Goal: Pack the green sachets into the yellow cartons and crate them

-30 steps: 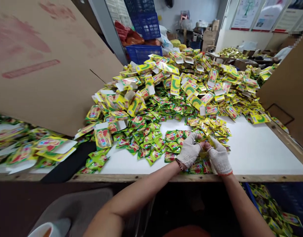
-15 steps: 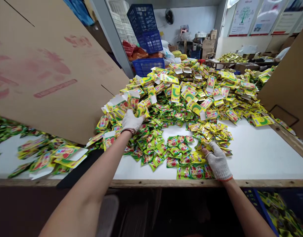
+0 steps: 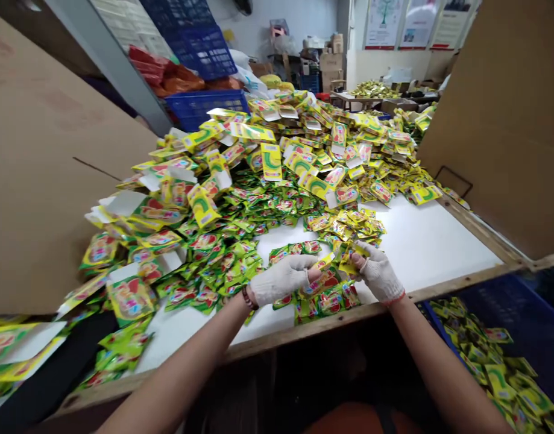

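My left hand (image 3: pixel 281 280), in a white fingerless glove, is closed around a small printed carton (image 3: pixel 322 281) in yellow, green and red. Its open end faces my right hand (image 3: pixel 380 274), gloved the same way. Yellow sachets (image 3: pixel 348 260) are pinched between the right thumb and fingers, right at the carton's mouth. Under both hands lie green sachets (image 3: pixel 331 299) near the table edge. Just beyond them is a small heap of yellow sachets (image 3: pixel 349 225). Green sachets (image 3: pixel 226 262) also spread out left of my left hand. The fingertips of my left hand are partly hidden.
A large pile of flat and open cartons (image 3: pixel 299 163) covers the table's back. Cardboard sheets (image 3: pixel 37 181) stand left and right (image 3: pixel 503 132). The white tabletop (image 3: pixel 433 241) has a wooden front edge (image 3: pixel 258 349). A blue crate (image 3: pixel 525 313) holding packets sits below right.
My left hand has come from the carton pile to the right, now with a carton, and meets my right hand. The right hand has lifted yellow sachets. The view has swung right.
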`<action>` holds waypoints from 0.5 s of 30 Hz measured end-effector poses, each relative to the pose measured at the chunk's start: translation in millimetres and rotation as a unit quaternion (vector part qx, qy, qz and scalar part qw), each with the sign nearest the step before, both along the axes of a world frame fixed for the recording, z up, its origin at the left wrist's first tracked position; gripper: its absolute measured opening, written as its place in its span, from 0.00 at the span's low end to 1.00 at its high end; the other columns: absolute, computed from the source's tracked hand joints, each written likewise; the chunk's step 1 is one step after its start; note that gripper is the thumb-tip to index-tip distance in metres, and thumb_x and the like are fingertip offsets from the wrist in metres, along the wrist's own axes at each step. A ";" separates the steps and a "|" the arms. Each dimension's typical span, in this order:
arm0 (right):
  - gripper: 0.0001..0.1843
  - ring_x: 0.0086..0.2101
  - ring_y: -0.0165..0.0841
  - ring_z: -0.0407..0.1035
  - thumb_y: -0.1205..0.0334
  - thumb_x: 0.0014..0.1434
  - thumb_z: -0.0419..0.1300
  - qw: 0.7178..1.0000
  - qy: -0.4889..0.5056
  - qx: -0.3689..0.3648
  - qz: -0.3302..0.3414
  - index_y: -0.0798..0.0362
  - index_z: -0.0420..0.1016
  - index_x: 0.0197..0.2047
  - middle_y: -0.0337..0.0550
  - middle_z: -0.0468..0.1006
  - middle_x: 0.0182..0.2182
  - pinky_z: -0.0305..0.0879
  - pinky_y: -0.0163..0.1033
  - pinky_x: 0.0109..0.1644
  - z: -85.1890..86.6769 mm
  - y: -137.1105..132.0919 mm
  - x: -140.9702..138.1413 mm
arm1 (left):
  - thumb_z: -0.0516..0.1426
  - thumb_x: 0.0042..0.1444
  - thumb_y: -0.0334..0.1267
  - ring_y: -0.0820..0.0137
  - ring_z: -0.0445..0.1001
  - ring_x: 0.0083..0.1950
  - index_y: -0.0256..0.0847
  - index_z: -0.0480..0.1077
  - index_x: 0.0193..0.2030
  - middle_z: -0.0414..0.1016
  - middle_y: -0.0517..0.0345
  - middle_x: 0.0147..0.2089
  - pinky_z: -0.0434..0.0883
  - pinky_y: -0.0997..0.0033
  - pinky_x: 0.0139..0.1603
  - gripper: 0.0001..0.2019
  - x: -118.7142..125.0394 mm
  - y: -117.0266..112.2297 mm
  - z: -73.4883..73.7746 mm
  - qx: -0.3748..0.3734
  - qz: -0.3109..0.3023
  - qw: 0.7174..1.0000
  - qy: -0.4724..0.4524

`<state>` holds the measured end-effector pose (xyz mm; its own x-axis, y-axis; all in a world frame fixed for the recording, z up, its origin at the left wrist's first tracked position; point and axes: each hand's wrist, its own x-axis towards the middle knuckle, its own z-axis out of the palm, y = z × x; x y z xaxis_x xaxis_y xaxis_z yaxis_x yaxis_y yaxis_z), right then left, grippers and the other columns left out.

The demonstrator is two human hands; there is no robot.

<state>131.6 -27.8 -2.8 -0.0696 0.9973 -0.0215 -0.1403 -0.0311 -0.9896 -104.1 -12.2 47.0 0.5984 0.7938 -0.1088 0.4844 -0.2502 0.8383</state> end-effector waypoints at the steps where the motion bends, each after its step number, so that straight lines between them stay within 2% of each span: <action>1: 0.34 0.25 0.30 0.72 0.42 0.50 0.68 1.000 -0.002 -0.006 -0.024 0.55 0.72 0.54 0.44 0.81 0.35 0.69 0.33 0.23 -1.0 -0.1 1.5 | 0.51 0.60 0.56 0.66 0.72 0.37 0.39 0.72 0.40 0.75 0.55 0.36 0.71 0.66 0.39 0.21 9.1 -2.7 -4.2 0.040 0.033 0.999 0.017; 3: 0.33 0.23 0.27 0.70 0.42 0.49 0.68 0.997 0.002 -0.009 -0.073 0.55 0.72 0.51 0.44 0.80 0.36 0.67 0.32 0.21 -3.8 -1.2 2.1 | 0.56 0.56 0.55 0.59 0.74 0.48 0.40 0.70 0.49 0.76 0.50 0.47 0.71 0.59 0.50 0.22 25.7 -6.8 -13.1 0.168 0.125 0.976 0.057; 4: 0.32 0.22 0.27 0.69 0.42 0.50 0.67 0.996 0.006 -0.009 -0.092 0.56 0.73 0.51 0.44 0.80 0.37 0.66 0.31 0.21 -5.1 -2.2 1.3 | 0.60 0.51 0.54 0.55 0.72 0.54 0.40 0.68 0.54 0.74 0.47 0.51 0.69 0.56 0.55 0.28 33.5 -8.8 -17.9 0.233 0.158 0.956 0.085; 6: 0.30 0.23 0.26 0.68 0.43 0.51 0.66 0.994 0.016 -0.008 -0.112 0.56 0.73 0.50 0.45 0.80 0.39 0.66 0.31 0.21 -6.6 -4.9 -1.6 | 0.66 0.43 0.47 0.50 0.70 0.58 0.38 0.63 0.61 0.72 0.41 0.55 0.66 0.51 0.59 0.38 48.1 -12.5 -28.1 0.319 0.173 0.918 0.160; 8: 0.29 0.23 0.26 0.67 0.43 0.52 0.65 0.993 0.022 -0.007 -0.115 0.55 0.72 0.50 0.45 0.80 0.39 0.65 0.31 0.21 -6.4 -7.9 -4.1 | 0.65 0.43 0.39 0.50 0.72 0.55 0.35 0.61 0.62 0.73 0.40 0.53 0.67 0.52 0.57 0.37 59.6 -14.5 -37.1 0.344 0.163 0.895 0.232; 10: 0.29 0.22 0.25 0.66 0.42 0.53 0.64 0.992 0.031 0.000 -0.121 0.55 0.72 0.50 0.45 0.80 0.38 0.64 0.31 0.20 -5.1 -10.6 -4.3 | 0.62 0.46 0.35 0.52 0.73 0.53 0.35 0.63 0.60 0.74 0.42 0.52 0.68 0.55 0.55 0.32 66.8 -13.4 -42.4 0.341 0.153 0.886 0.274; 12: 0.31 0.21 0.25 0.66 0.41 0.53 0.63 0.990 0.018 0.011 -0.137 0.55 0.71 0.51 0.45 0.79 0.37 0.64 0.31 0.20 -3.1 -12.8 -1.2 | 0.60 0.48 0.37 0.54 0.74 0.51 0.37 0.65 0.56 0.74 0.44 0.50 0.69 0.57 0.51 0.26 69.9 -10.5 -43.5 0.338 0.143 0.885 0.285; 15: 0.29 0.20 0.25 0.64 0.41 0.54 0.62 0.988 -0.064 0.026 -0.139 0.55 0.72 0.51 0.44 0.78 0.36 0.62 0.32 0.20 0.2 -15.9 7.8 | 0.59 0.50 0.40 0.55 0.74 0.47 0.40 0.67 0.49 0.74 0.47 0.46 0.69 0.59 0.45 0.19 70.3 -7.4 -41.7 0.345 0.136 0.883 0.287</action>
